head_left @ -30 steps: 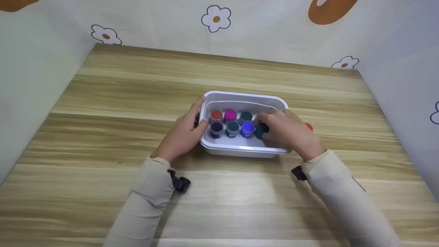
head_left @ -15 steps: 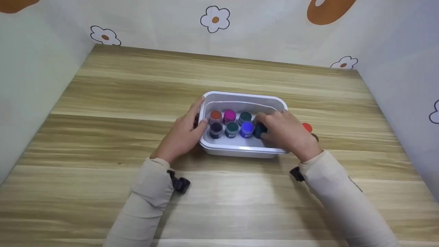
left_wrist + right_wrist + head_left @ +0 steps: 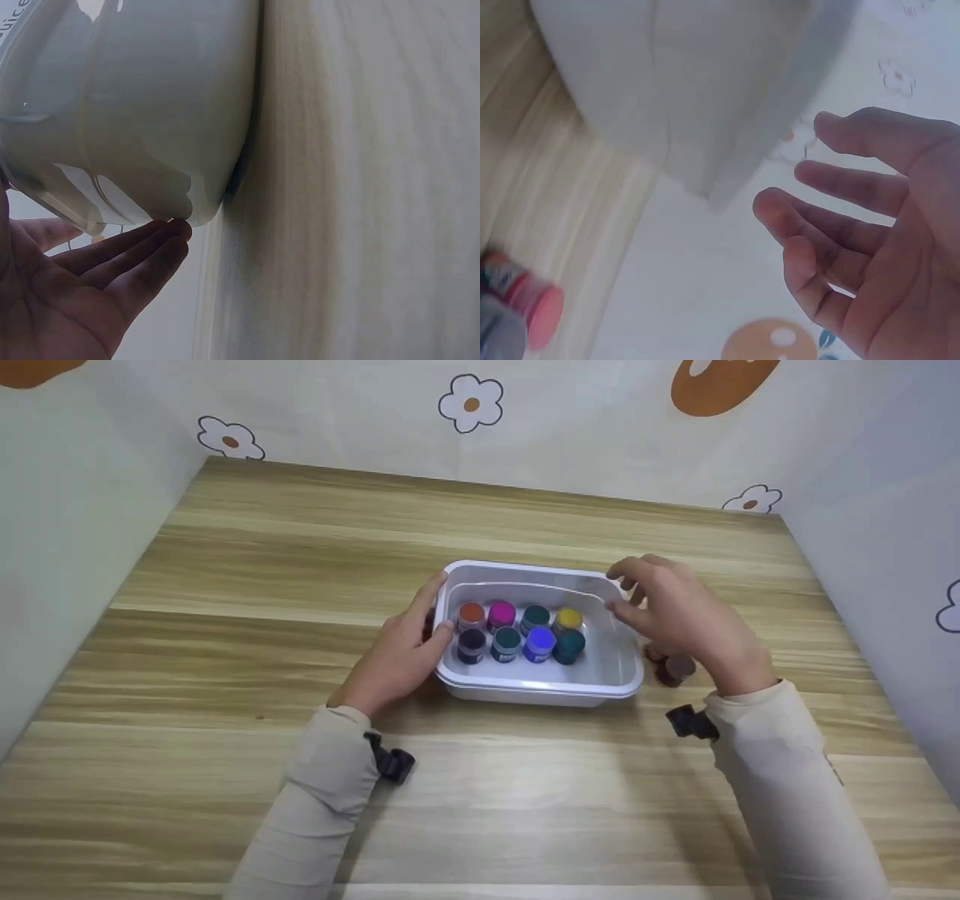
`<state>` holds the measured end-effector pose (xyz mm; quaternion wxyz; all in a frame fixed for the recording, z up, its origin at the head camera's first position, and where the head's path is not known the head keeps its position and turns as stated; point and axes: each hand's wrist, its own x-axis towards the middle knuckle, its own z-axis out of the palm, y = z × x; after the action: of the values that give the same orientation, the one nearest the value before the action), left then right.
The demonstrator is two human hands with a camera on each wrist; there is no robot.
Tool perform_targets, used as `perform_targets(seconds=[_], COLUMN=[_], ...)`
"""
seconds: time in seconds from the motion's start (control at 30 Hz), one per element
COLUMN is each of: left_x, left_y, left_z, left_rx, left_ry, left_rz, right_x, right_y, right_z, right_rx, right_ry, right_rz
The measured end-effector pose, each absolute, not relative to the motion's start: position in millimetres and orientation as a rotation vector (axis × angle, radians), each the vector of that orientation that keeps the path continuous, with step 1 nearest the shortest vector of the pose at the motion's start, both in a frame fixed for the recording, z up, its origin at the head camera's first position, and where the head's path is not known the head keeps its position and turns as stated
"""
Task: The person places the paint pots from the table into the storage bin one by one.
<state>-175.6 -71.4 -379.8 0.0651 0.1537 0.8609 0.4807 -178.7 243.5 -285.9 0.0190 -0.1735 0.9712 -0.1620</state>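
Observation:
A white plastic tub (image 3: pixel 536 688) stands at the middle of the table, holding several small paint jars in two rows. The back row ends in a yellow-topped jar (image 3: pixel 568 619), the front row in a dark teal one (image 3: pixel 569 646). My left hand (image 3: pixel 394 649) holds the tub's left side, thumb over the rim; in the left wrist view its fingertips (image 3: pixel 176 229) meet the outer wall. Over the back right corner is my right hand (image 3: pixel 686 619), its fingers loosely bent and apart, nothing between them in the right wrist view.
Brown jars (image 3: pixel 676 669) sit on the wooden table (image 3: pixel 225 660), right of the tub and partly under my right hand. The right wrist view shows a pink-red jar (image 3: pixel 544 311) there. White flowered cloth (image 3: pixel 375 420) borders the table's back and sides.
My right hand has come up out of the tub, moving right and back from the jars at the right end. The yellow-topped jar is now uncovered. My left hand stays put.

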Motion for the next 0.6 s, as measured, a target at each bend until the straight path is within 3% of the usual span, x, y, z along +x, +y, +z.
perform_targets(seconds=[0.23,0.6], left_x=[-175.7,-176.6], left_y=[-71.2,-70.8], left_z=[-377.6,-380.3], left_rx=[0.445,0.439], left_ry=[2.595,2.599], left_rz=[1.437,1.439], right_x=[-179.1,-177.4], right_y=[285.4,324.0], right_z=[-286.7,-317.7], right_rx=[-0.462,-0.237], right_ry=[3.051,2.849], right_rz=[-0.522,-0.463])
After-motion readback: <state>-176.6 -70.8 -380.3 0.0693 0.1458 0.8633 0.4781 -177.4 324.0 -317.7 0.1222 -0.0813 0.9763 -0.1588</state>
